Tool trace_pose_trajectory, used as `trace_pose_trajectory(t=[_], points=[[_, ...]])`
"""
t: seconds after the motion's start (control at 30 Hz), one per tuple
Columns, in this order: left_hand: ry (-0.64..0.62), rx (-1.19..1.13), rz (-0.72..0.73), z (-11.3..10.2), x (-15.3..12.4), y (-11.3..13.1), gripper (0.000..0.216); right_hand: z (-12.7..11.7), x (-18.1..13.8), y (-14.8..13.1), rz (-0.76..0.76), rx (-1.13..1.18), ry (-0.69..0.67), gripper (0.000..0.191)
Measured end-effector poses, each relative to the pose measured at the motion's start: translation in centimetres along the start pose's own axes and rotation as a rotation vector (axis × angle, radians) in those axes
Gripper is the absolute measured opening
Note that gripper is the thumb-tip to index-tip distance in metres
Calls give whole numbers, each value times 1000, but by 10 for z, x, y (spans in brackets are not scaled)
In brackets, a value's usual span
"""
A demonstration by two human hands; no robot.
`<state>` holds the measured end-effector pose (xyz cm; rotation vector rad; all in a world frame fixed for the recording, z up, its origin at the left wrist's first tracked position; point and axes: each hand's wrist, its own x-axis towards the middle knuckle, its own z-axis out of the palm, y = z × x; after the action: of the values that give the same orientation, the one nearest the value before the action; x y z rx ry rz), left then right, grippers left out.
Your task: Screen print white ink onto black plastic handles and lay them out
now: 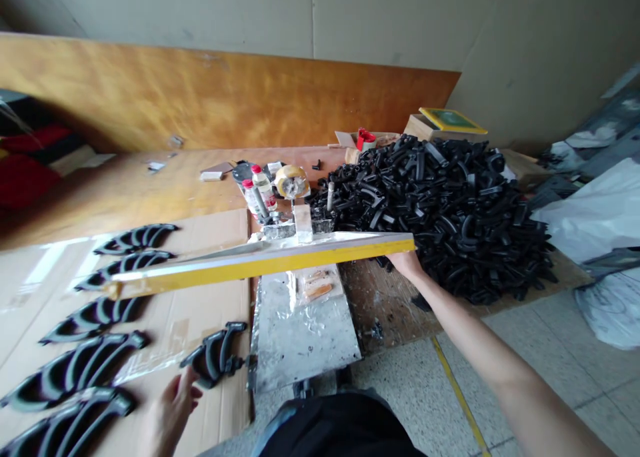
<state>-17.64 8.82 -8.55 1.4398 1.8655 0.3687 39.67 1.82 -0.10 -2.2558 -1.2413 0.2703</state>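
My right hand (pixel 406 264) grips the right end of a long yellow-edged screen-printing frame (pixel 260 264), which is raised and tilted over a tape-covered metal base plate (pixel 305 344). At the lower left, my left hand (pixel 177 404) has its fingers apart, with the fingertips by a short row of black curved plastic handles (pixel 215 357) on the cardboard. Whether they touch it I cannot tell. Several longer rows of the same curved black handles (pixel 80 370) lie further left. A small orange-brown strip (pixel 319 291) rests on the plate beneath the frame.
A large heap of black plastic parts (pixel 440 210) covers the right of the table. Behind the frame stand bottles with red caps (pixel 263 187) and a roll of tape (pixel 292 181). Cardboard (pixel 200 310) covers the left side. White bags (pixel 600 210) lie at the far right.
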Motion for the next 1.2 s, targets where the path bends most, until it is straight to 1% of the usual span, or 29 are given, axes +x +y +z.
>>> trace_pose_trajectory(t=[0.07, 0.13, 0.2, 0.27, 0.33, 0.4, 0.5, 0.57, 0.6, 0.67, 0.73, 0.8, 0.87, 0.93, 1.0, 1.07, 1.13, 1.2], points=[[8, -143, -13, 0, -1, 24, 63, 31, -14, -23, -13, 222, -67, 24], [-1, -229, 50, 1, -1, 52, 60, 62, -27, -47, -31, 380, -154, 26], [-16, -256, 120, 4, -1, 76, 59, 85, -34, -64, -87, 389, -175, 25], [-24, -260, 167, 6, -1, 92, 58, 96, -32, -66, -151, 293, -121, 24], [-33, -265, 196, 7, -2, 99, 57, 96, -25, -54, -176, 181, -63, 25], [-44, -268, 202, 8, -4, 98, 56, 90, -19, -32, -159, 76, -42, 29], [-57, -255, 180, 10, -5, 90, 54, 84, -17, -1, -166, -63, -81, 41], [-66, -254, 161, 12, -4, 86, 53, 86, -18, 9, -162, -97, -104, 46], [-70, -252, 156, 13, -4, 85, 53, 89, -19, 10, -144, -102, -101, 44], [-77, -235, 165, 15, -4, 86, 52, 98, -18, 5, -76, -102, -71, 35], [-83, -210, 188, 17, -5, 91, 51, 109, -18, -7, -7, -90, -52, 28], [-90, -216, 209, 20, -9, 100, 50, 121, -19, -19, 25, -62, -59, 24], [-93, -233, 219, 23, -15, 109, 49, 130, -22, -29, 39, -34, -83, 25], [-100, -237, 222, 24, -20, 116, 47, 132, -27, -33, 57, -34, -129, 35], [-103, -231, 217, 22, -23, 118, 46, 124, -32, -31, 56, -65, -188, 48], [-91, -232, 211, 19, -22, 115, 45, 109, -36, -26, 26, -76, -204, 55], [-65, -240, 211, 15, -20, 110, 46, 91, -39, -24, -2, 13, -174, 50], [-42, -274, 214, 12, -17, 110, 45, 77, -40, -28, -21, 213, -153, 40]])
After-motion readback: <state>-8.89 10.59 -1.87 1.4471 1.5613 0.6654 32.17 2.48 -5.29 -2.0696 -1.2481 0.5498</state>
